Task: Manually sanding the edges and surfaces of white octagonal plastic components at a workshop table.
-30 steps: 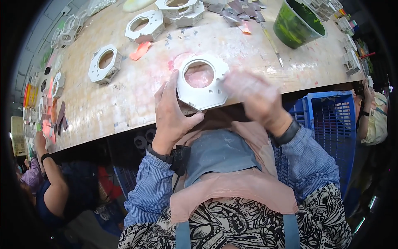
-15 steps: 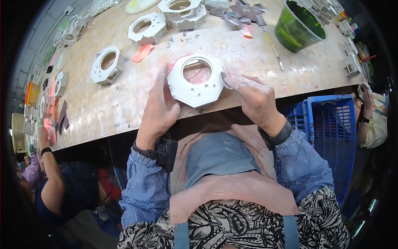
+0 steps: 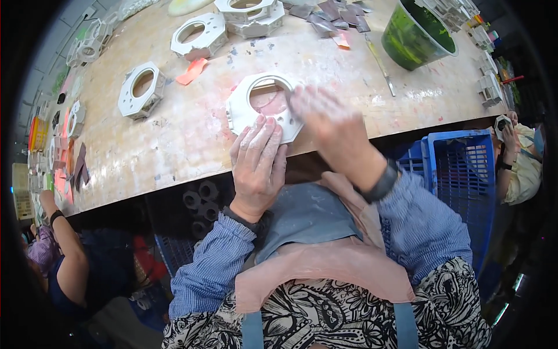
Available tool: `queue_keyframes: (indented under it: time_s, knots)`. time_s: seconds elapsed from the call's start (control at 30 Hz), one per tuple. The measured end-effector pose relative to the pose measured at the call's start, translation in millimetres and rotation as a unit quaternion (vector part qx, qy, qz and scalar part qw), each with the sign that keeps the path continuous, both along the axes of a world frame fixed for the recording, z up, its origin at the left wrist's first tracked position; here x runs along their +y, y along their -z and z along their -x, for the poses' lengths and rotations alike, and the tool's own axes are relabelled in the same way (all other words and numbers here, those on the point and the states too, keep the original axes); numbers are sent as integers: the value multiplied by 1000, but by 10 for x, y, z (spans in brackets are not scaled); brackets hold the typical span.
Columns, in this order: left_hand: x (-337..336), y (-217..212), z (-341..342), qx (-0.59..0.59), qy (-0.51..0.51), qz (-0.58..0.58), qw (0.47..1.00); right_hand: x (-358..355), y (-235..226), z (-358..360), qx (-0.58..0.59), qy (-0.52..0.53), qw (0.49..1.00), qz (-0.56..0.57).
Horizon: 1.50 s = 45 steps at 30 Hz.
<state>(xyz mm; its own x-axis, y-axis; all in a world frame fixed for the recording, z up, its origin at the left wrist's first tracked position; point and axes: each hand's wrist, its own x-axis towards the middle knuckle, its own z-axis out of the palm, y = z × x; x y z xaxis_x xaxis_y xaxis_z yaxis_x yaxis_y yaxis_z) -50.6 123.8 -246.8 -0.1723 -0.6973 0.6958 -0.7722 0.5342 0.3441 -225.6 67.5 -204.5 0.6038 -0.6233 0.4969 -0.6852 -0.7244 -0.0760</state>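
Observation:
A white octagonal frame [image 3: 239, 104] with a large round opening and several small holes lies face up near the table's front edge. My left hand [image 3: 256, 160] presses its fingers together over the frame's near side, holding it. My right hand [image 3: 334, 125], smeared by motion, is closed at the frame's right side. A dark sliver, apparently a piece of sandpaper [image 3: 292, 103], shows at its fingertips by the rim of the opening. White dust coats the fingers of both hands.
Similar white frames [image 3: 141, 90] stand left and behind. Dark sandpaper pieces [image 3: 331, 23], an orange scrap [image 3: 192, 71], a thin tool [image 3: 381, 67] and a green-stained tub [image 3: 407, 43] lie beyond. A blue crate [image 3: 462, 174] stands right, below the table. Other people work at both sides.
My left hand has moved from the frame's left side onto its near face. The right hand has moved inward to the opening's rim and is now blurred. The frame has shifted slightly left.

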Motion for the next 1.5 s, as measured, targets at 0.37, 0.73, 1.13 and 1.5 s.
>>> queue_keyframes:
  time_s: [0.37, 0.73, 1.13, 1.5]
  knots:
    - [-71, 78, 9, 27, -6, 38, 999, -92, -52, -70, 34, 11, 999, 12]
    - [-59, 103, -3, 19, -18, 23, 999, -147, -479, -192, 134, 77, 939, -306]
    - [-56, 117, -4, 15, -11, 34, 999, 18, -47, -38, 72, 2, 997, 12]
    - [-48, 136, 9, 19, -16, 27, 999, 210, 2, -9, 63, -34, 996, 53]
